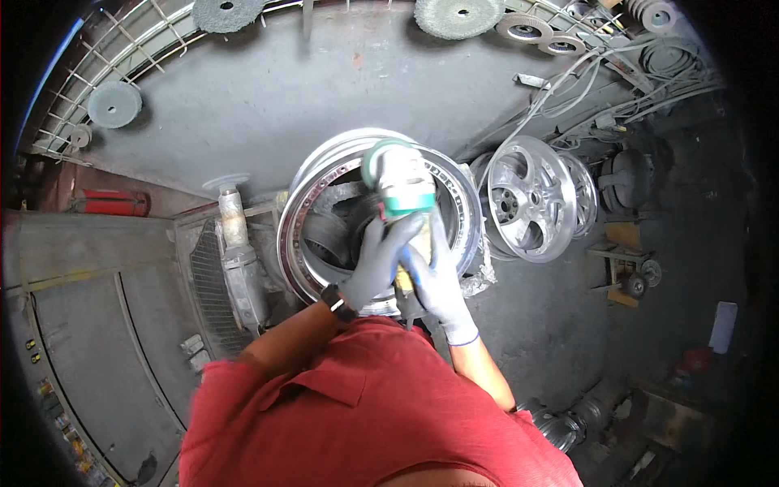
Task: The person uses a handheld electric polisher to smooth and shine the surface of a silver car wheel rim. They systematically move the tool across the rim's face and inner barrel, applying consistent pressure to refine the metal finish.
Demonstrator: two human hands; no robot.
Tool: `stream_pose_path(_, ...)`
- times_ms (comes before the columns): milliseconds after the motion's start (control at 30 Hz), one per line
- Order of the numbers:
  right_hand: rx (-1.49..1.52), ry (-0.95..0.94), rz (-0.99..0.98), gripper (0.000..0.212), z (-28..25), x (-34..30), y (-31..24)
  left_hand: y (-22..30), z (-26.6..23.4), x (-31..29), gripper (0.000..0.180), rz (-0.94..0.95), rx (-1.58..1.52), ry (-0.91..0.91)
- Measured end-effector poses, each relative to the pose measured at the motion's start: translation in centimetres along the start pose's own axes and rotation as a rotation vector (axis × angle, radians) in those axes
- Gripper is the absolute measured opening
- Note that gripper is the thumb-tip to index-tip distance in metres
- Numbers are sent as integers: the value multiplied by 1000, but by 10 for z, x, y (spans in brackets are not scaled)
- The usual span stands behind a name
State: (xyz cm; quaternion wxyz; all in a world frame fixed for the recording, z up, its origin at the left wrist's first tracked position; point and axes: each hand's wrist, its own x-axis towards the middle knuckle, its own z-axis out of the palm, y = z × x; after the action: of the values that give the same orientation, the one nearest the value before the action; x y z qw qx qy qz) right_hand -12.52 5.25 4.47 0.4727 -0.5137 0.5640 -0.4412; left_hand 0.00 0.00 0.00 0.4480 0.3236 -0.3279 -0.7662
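Observation:
Both my hands, in grey-white work gloves, are closed round a hand-held angle grinder [408, 180] with a pale head and a green band. My left hand [376, 264] wraps its body from the left, below the green band. On its right side, slightly nearer to me, my right hand [436, 280] grips the body. The round green disc [375, 165] at the grinder's far end is over the far part of a shiny wheel rim [294, 215]. Whether the disc touches the rim, I cannot tell. The rim lies open side up in front of me, its inside dark.
A silver spoked alloy wheel [560, 203] leans at right, beside tangled grey cables [560, 93]. Another power tool [243, 280] stands at left. Abrasive discs [458, 15] hang along a wire rack [146, 57] at the back. A red cylinder [111, 203] lies far left.

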Motion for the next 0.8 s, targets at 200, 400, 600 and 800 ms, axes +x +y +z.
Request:
stream_pose_path(200, -95, 8, 40, 85, -11, -5, 0, -4, 17, -4, 35, -66, -207, -19)
stream_pose_path(400, 118, 363, 102, 72, -23, -27, 43, -9, 49, 33, 41, -164, 19, -358)
stream_pose_path(600, 10, 349, 37, 71, -6, -24, 52, 15, 36, 31, 41, -173, 154, -348)
stream_pose_path(800, -86, -131, 30, 91, 20, 6, -1, -10, -35, -26, 51, 55, -25, 36)
